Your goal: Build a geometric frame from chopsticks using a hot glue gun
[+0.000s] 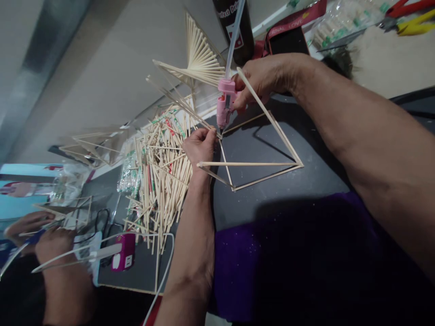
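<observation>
My left hand (200,146) pinches the end of a thin wooden stick at a corner of an open stick frame (265,177). In my right hand (253,83) is a pink hot glue gun (224,106), held nozzle down, with a long clear glue stick (235,38) rising from its back. The nozzle tip is at the corner beside my left fingertips; whether it touches cannot be made out. The frame rests on the dark table, with some sticks standing up from its corners. A fan-shaped stick structure (202,56) stands behind the glue gun.
A heap of loose sticks (166,176) lies left of my left hand. A dark bottle (243,40), red-handled pliers (411,7) and a cardboard piece (390,63) are at the back. A magenta power block (124,253) with white cable lies near a co-worker's hands (56,244).
</observation>
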### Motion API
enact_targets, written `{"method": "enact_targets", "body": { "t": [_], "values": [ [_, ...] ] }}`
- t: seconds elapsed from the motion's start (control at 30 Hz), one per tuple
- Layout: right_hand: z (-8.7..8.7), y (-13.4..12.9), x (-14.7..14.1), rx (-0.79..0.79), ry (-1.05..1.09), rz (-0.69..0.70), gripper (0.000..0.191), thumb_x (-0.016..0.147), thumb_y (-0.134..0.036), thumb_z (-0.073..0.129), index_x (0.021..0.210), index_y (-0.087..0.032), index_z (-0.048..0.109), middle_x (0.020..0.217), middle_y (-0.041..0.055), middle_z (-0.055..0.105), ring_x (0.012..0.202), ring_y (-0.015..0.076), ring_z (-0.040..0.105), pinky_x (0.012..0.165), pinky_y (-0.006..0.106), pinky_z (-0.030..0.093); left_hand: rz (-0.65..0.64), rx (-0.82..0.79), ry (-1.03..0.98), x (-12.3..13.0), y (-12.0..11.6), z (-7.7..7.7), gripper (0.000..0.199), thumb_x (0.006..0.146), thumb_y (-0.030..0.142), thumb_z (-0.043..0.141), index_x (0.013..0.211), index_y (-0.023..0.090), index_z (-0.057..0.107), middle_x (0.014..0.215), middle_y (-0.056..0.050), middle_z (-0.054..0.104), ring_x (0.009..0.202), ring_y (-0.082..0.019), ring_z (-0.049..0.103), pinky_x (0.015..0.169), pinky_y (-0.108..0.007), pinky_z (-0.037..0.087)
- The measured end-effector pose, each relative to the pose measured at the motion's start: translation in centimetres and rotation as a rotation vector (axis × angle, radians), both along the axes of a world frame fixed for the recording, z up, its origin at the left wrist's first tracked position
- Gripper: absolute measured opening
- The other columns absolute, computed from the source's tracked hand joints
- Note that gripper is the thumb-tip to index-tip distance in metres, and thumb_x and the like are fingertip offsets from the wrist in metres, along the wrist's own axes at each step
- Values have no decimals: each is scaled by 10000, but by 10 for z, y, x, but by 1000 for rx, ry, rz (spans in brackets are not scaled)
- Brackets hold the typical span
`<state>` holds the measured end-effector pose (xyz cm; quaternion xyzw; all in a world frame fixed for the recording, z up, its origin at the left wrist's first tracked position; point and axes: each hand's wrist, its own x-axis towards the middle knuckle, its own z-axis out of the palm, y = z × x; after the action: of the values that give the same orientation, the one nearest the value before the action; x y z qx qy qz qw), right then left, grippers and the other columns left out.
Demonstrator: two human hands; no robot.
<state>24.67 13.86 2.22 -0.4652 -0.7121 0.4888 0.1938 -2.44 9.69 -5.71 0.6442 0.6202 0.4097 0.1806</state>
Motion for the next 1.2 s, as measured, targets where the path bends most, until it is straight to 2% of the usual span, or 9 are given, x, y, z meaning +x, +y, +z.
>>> {"method": "enact_targets", "body": {
  "t": [0.13, 0.27, 0.4, 0.57, 0.77, 0.93, 1.2],
  "values": [
    [-6, 7, -4, 2, -27, 32, 83, 987, -157, 827, 1025, -95, 787, 782, -42, 639, 649, 58, 515, 518, 173, 375, 9, -15, -8, 2, 0, 2, 301, 945, 226, 780, 655, 229, 701, 621, 35, 694, 541, -131, 560, 567, -260, 442],
    [-12, 14, -7, 14, -63, 49, 57, 960, -141, 816, 996, -100, 796, 792, -40, 638, 628, 60, 502, 496, 178, 363, 14, -16, -12, 3, 0, 3, 323, 926, 222, 792, 619, 224, 690, 596, 39, 679, 543, -132, 554, 569, -253, 437],
    [-9, 8, -5, 39, -52, -4, 67, 977, -168, 796, 1013, -114, 811, 772, -50, 648, 639, 44, 524, 531, 158, 345, 16, -7, -64, 2, 1, 2, 308, 908, 226, 812, 615, 223, 716, 580, 40, 680, 533, -132, 552, 568, -254, 429],
    [-3, 1, -3, 45, -28, -33, 108, 979, -159, 800, 1067, -107, 834, 753, -48, 647, 625, 56, 503, 481, 170, 346, 26, -3, -76, 5, 1, 3, 333, 884, 168, 812, 578, 224, 692, 547, 50, 654, 496, -115, 512, 549, -257, 399],
    [-11, 9, -7, 77, -29, -25, 102, 944, -153, 817, 1020, -88, 838, 703, -43, 626, 594, 73, 515, 450, 172, 358, 32, 5, -50, 5, 2, 4, 327, 886, 173, 816, 592, 232, 684, 554, 52, 649, 500, -119, 526, 552, -266, 418],
    [-15, 10, -13, 106, -38, -2, 94, 943, -159, 798, 882, -87, 793, 655, -48, 584, 544, 76, 505, 407, 183, 333, 3, 36, -19, 0, 4, -2, 311, 882, 227, 814, 599, 232, 684, 562, 40, 646, 515, -128, 532, 540, -266, 409],
    [-5, 4, -11, 124, -83, -78, 148, 958, -152, 803, 826, -101, 760, 577, -60, 528, 497, 72, 448, 399, 189, 290, -8, 54, 5, -1, 4, -6, 323, 911, 273, 784, 619, 230, 652, 573, 38, 631, 524, -132, 523, 547, -260, 404]
  ]
}}
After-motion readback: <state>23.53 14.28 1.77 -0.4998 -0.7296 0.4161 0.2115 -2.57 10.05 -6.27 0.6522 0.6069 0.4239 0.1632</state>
